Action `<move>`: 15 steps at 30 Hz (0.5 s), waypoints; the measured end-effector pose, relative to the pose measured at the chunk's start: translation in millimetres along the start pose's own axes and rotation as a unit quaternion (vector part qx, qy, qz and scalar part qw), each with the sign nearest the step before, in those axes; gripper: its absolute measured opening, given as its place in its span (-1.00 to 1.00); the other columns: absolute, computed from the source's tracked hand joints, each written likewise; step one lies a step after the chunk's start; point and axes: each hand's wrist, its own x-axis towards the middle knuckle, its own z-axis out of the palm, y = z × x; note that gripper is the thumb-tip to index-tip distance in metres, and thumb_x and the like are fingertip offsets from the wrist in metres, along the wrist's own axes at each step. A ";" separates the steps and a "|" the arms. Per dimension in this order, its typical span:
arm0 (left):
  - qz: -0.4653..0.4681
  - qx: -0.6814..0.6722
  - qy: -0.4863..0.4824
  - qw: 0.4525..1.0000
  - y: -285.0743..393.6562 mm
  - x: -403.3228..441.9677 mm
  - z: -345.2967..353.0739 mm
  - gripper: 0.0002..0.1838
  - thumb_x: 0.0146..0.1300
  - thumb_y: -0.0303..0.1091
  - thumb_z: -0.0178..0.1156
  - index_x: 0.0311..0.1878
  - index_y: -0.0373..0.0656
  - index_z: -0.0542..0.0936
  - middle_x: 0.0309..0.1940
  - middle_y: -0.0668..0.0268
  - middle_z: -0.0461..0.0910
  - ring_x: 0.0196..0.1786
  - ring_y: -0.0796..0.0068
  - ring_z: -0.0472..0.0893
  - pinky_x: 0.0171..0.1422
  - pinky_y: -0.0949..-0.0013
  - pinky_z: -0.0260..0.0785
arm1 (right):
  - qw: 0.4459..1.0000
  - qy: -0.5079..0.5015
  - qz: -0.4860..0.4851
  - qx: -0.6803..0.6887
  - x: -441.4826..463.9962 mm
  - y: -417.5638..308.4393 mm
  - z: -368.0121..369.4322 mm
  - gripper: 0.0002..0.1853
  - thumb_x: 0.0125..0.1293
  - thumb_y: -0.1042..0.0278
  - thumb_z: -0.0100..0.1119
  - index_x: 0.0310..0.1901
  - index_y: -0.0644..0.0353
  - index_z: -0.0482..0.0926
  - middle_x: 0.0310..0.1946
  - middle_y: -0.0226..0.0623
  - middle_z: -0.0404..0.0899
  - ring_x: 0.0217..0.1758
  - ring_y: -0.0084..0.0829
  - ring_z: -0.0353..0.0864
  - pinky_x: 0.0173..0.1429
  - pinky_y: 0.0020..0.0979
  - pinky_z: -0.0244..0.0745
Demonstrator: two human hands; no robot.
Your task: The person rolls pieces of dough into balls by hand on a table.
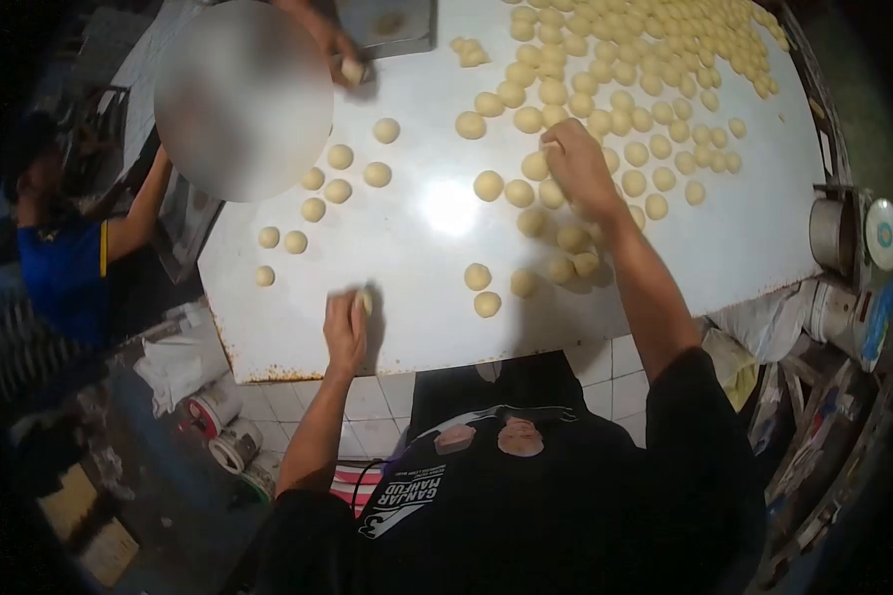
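Head view: overall, dough balls (553, 91) lie on the white table (417, 337), packed densely at the upper right and spaced loosely toward the left and the near edge. The left hand (345, 327), close to the near edge, has its fingers curled together and pinches a dough piece (366, 301) along its side. The right hand (577, 164) reaches in among the dough balls with fingers bent downward; whether it grips one cannot be told, as the hand hides the contact.

Containers: a metal tray (431, 30) sits at the top edge of the table, with a brownish patch inside (material not identifiable). A metal pot (829, 238) stands off the right edge, beside a round lid (881, 238); its contents cannot be read. Below the pot is a white bucket (820, 312), contents also unclear. At lower left, a red-and-white bucket (200, 415) stands near a pale bucket (236, 445), both on the floor side of the table.

Others present: a co-worker's hand (339, 50) touches a single ball (353, 70) near the tray. A person in a blue shirt (60, 268) is at far left, partly behind a blurred oval.
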 end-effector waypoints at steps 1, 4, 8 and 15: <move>-0.011 0.025 -0.040 0.999 -33.3 -38.6 -6.6 -0.75 0.64 -0.33 0.21 0.20 -0.26 0.65 0.04 -0.09 0.64 0.06 -0.13 0.67 0.23 0.01 0.56 | 0.988 0.003 -0.156 -0.011 -10.6 -4.3 15.3 -0.87 0.32 0.62 0.21 -0.12 0.29 0.63 -0.06 -0.07 0.63 0.00 0.00 0.64 0.17 -0.13 0.58; 0.088 0.158 0.017 0.983 -105.1 -61.8 -7.1 -0.77 0.50 -0.29 0.27 0.07 -0.22 0.65 0.03 -0.05 0.64 0.11 -0.20 0.61 0.26 -0.21 0.43 | 0.908 -0.002 -0.418 -0.034 -80.3 -64.8 96.9 -0.89 0.21 0.56 0.35 -0.26 0.24 0.59 -0.16 -0.13 0.59 -0.01 -0.08 0.66 0.00 -0.15 0.65; 0.043 0.109 0.100 0.988 -55.6 22.7 49.4 -0.84 0.41 -0.31 0.32 -0.06 -0.17 0.64 -0.01 0.06 0.66 0.11 -0.10 0.58 0.23 -0.14 0.35 | 0.931 -0.188 -0.311 -0.024 -106.5 -95.2 208.3 -0.83 0.22 0.35 0.45 -0.27 0.17 0.62 -0.18 -0.13 0.55 -0.08 -0.05 0.61 0.12 -0.03 0.59; 0.224 0.044 -0.085 0.970 -131.9 -25.8 -10.6 -0.78 0.21 -0.24 0.52 -0.21 -0.05 0.65 -0.22 0.19 0.59 -0.06 0.03 0.59 0.01 -0.04 0.41 | 0.949 -0.267 -0.114 -0.125 -183.7 -95.2 269.0 -0.73 0.35 0.06 0.45 -0.21 0.08 0.68 -0.18 -0.13 0.63 -0.02 0.00 0.62 0.20 0.01 0.52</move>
